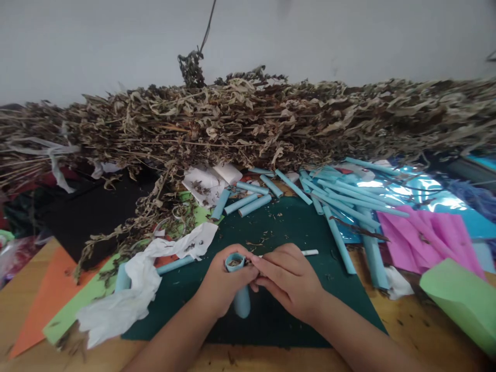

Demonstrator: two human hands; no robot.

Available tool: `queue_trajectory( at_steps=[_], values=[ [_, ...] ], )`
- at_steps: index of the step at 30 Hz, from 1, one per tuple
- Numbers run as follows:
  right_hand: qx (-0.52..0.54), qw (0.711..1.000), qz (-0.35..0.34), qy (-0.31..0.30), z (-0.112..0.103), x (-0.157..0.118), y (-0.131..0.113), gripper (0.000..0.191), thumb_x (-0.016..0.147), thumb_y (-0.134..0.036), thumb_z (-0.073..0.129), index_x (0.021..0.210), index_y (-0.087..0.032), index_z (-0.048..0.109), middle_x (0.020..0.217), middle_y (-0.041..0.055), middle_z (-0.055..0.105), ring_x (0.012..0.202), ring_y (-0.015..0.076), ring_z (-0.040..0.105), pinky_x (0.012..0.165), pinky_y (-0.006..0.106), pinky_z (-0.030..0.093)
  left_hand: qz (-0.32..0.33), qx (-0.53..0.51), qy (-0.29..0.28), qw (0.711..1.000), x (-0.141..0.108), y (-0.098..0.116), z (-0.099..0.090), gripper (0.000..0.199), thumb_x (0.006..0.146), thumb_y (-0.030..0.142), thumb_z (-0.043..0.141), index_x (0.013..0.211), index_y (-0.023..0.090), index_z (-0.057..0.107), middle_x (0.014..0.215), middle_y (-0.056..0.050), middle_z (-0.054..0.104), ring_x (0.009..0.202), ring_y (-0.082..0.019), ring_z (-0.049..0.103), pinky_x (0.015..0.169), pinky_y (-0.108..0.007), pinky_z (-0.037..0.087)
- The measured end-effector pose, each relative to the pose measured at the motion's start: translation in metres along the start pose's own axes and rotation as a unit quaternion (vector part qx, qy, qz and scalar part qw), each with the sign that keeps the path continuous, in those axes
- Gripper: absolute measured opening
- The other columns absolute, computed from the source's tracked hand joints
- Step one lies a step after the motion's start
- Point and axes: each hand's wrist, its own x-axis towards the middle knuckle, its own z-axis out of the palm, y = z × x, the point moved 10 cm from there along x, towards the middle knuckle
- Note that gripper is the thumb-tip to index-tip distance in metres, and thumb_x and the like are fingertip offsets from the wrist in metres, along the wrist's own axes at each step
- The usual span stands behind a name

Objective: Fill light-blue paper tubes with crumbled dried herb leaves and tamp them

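Note:
A light blue paper tube (242,302) is wrapped in the fingers of my left hand (220,281), above a dark green sheet (302,323). Its open upper end faces me and shows crumbled dried leaf (234,262) inside. My right hand (290,279) is closed beside the tube, fingertips pinched together against my left thumb. Whatever those fingertips hold is hidden. A thin white stick (310,252) runs behind the right hand; I cannot tell whether it is held or lies on the sheet.
Behind the sheet lies a long heap of dried leafy stalks (248,119) against the wall. Several blue paper tubes (341,199) are piled at right, near pink paper (437,240) and green paper (461,299). Crumpled white tissue (134,289) and orange paper (46,305) are at left.

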Motion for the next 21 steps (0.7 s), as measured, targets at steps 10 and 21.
queue_trajectory(
  at_steps=[10, 21],
  values=[
    [-0.163, 0.985, -0.006, -0.061, 0.013, 0.002, -0.004, 0.027, 0.08, -0.02, 0.039, 0.1, -0.009, 0.055, 0.089, 0.0066, 0.064, 0.064, 0.0172, 0.051, 0.057, 0.033, 0.031, -0.052, 0.029, -0.06, 0.996, 0.002, -0.011, 0.013, 0.025, 0.053, 0.024, 0.067, 0.065, 0.009, 0.051, 0.05, 0.001, 0.056, 0.046, -0.009, 0.053, 0.049, -0.02, 0.045],
    [0.074, 0.989, 0.13, -0.007, -0.002, 0.0, 0.03, 0.021, 0.075, -0.011, 0.045, 0.092, -0.013, 0.059, 0.088, 0.0066, 0.065, 0.078, 0.0156, 0.057, 0.067, 0.028, 0.04, 0.075, 0.175, -0.028, 0.981, -0.002, 0.01, 0.01, 0.02, 0.056, 0.012, 0.06, 0.075, 0.013, 0.056, 0.068, -0.002, 0.063, 0.061, -0.012, 0.058, 0.059, -0.022, 0.046]
  ],
)
